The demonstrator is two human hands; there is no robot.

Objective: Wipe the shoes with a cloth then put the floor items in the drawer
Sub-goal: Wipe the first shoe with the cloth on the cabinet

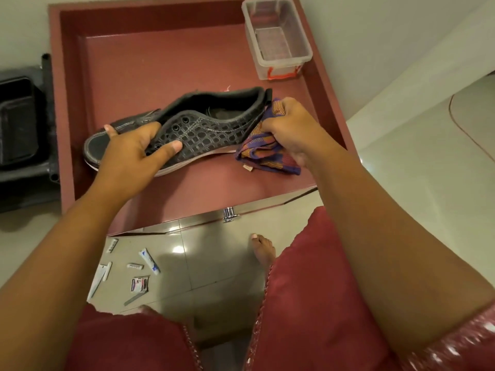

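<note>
Head view showed the left hand [134, 148] gripping the black sneaker [187, 129] mid-frame over the open drawer [160, 57], while the right hand [289, 124] clutched the striped cloth [265, 151] at its heel; firm, overlapping strokes seemed advisable.

- One head-worn wide-angle view looks steeply down and forward from above the person's lap.
- It sits close: forearms fill the lower corners, the open drawer [67, 108] the upper half.
</note>
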